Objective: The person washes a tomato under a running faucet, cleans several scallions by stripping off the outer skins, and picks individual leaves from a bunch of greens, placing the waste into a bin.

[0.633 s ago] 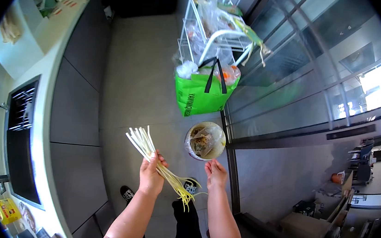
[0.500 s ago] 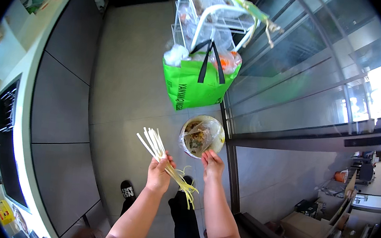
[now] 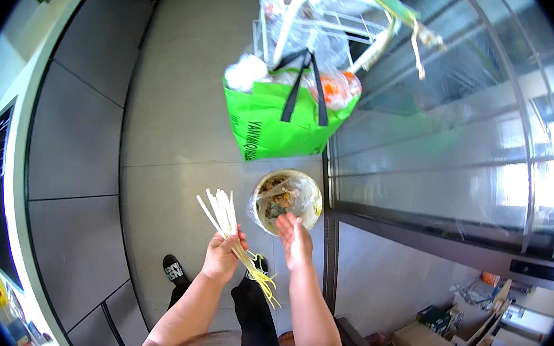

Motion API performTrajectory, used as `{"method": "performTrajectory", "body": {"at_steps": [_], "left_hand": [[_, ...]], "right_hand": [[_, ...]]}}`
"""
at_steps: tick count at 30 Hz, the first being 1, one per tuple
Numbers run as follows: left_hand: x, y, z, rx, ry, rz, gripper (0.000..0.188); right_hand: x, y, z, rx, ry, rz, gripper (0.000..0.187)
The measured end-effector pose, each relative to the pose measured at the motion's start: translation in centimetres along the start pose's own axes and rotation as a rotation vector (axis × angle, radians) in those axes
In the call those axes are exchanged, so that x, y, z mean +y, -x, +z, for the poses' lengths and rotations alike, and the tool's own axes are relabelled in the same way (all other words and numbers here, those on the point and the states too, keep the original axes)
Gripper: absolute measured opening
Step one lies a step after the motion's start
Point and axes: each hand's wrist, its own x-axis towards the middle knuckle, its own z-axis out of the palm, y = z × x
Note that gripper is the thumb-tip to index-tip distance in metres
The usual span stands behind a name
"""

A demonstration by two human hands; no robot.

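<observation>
My left hand [image 3: 223, 255] is closed round a bunch of yellow chives [image 3: 224, 211]. Their thick white stems point away from me, and the thin yellow leaf ends hang out below the hand toward my legs. My right hand [image 3: 296, 244] is open, fingers stretched out with nothing seen in them, at the near rim of a round waste bin [image 3: 314, 212]. A clear plastic bag [image 3: 299, 190] lines the bin, with brownish scraps [image 3: 275, 198] inside.
Beyond the bin stands a full green shopping bag [image 3: 281, 129], in front of a white wire rack [image 3: 286, 22] with a leek [image 3: 389, 6] on top. Grey cabinets [image 3: 78, 142] run along the left. A framed glass door [image 3: 429, 142] is on the right, boxes [image 3: 435, 335] at lower right.
My right hand has gone from bent, gathered fingers to stretched, open ones by the bin. The left keeps hold of the chives. The whole view has shifted slightly.
</observation>
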Motion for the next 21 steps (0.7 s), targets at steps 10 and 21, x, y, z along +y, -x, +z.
{"method": "performTrajectory", "body": {"at_steps": [10,21], "left_hand": [[18.8,17.0,1.5,-0.478,-0.123,0.130,0.017],[44.7,39.9,-14.2,-0.114,-0.302,0.322,0.029]], "right_hand": [[-7.2,19.4,25.1,-0.672,0.152,0.000,0.054],[3.2,35.8,57.6,-0.966,0.168,0.285,0.039]]}}
